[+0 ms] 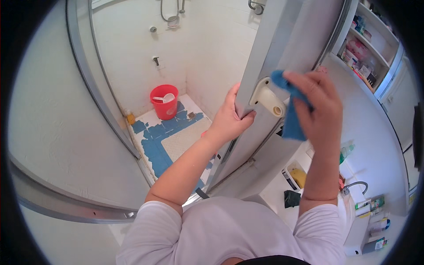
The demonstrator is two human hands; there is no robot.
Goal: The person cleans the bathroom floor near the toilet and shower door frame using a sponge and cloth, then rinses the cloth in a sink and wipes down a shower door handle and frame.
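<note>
My left hand (232,116) grips the edge of a grey shower door frame (261,59), its fingers behind and its thumb in front. Just right of it, a cream plastic bracket (269,99) with a round hole is fixed to the frame. My right hand (316,102) pinches a blue cloth (293,122), which hangs down beside the bracket. Part of the cloth is hidden behind my fingers.
Behind the frame, a red bucket (166,109) holding a white dipper (168,97) stands on the blue and white shower floor (155,149). At right are a basin tap (356,186), toiletries (376,227), a dark green cloth (292,199) and an open wall cabinet (371,43).
</note>
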